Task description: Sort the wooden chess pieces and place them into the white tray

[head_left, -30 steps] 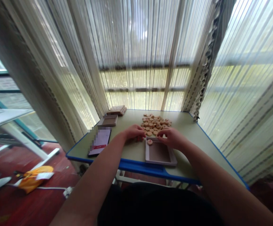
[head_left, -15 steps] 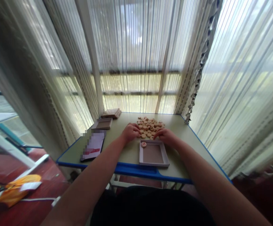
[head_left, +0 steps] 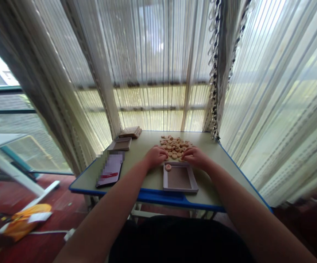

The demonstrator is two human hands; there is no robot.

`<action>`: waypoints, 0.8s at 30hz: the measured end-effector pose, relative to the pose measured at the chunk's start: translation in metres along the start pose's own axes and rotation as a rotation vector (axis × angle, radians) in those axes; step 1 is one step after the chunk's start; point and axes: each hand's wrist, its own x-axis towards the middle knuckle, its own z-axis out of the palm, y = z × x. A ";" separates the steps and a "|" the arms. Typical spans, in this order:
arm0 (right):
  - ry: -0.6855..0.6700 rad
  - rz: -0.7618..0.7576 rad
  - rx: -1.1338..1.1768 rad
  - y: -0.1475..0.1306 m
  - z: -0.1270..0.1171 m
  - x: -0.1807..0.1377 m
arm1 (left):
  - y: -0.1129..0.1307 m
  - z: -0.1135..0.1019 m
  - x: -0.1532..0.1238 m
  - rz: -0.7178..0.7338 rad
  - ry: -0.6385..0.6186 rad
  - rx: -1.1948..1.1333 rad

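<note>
A heap of round wooden Chinese chess pieces [head_left: 174,145] lies on the pale table. My left hand [head_left: 156,156] is at the heap's near left side, its fingers curled down and together; what is under the fingertips is hidden. At the near right of the heap, my right hand [head_left: 194,157] pinches a wooden piece at the tabletop, its edge just showing by the fingertips. Between my forearms sits a shallow open box [head_left: 180,191]. One chess piece [head_left: 168,167] with a red character rests in its far left corner.
To the left lies a tablet-like device [head_left: 111,168] with a lit screen. Behind it are a second shallow tray [head_left: 120,149] and a folded board or stack [head_left: 131,131]. The table has a blue edge [head_left: 161,195]. Sheer curtains [head_left: 158,65] hang behind it.
My left hand has moved slightly right and nearer, its fingers drawing in at the heap's near edge. My right fingers have closed at a near piece. The view has turned slightly left.
</note>
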 end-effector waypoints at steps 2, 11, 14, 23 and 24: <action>-0.038 -0.022 0.016 -0.004 0.000 -0.001 | 0.002 0.000 -0.001 -0.028 0.020 0.018; -0.104 -0.002 -0.054 -0.003 0.006 -0.001 | -0.008 0.001 0.001 -0.053 0.035 0.034; -0.084 -0.012 -0.063 0.000 0.006 0.000 | -0.013 0.000 0.002 -0.112 0.137 0.048; -0.066 -0.070 -0.127 0.001 0.009 0.000 | -0.022 -0.005 0.001 -0.379 0.248 0.001; -0.072 -0.073 -0.131 0.000 0.009 0.000 | -0.021 -0.005 0.001 -0.433 0.233 -0.036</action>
